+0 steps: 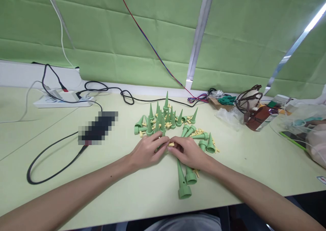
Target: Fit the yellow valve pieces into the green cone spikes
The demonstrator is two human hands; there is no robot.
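Above the middle of the table my left hand (150,150) and my right hand (189,152) meet, fingertips pinched. A small yellow plastic valve (171,144) shows at my right fingertips. What my left fingers pinch, if anything, is hidden. Just behind the hands stand several green plastic plant-watering spikes (159,117), points up, with yellow valves among them. More green spikes (200,136) lie or stand to the right beside a pile of yellow valves. Two spikes (183,187) lie under and in front of my right hand, wide ends toward me.
At left are a black pixelated device (98,129) on a looped cable and a white power strip (63,100). A brown bottle (263,117), a cardboard box (221,105), plastic bags and a green-edged phone (292,141) sit at right. Black cable runs along the back wall.
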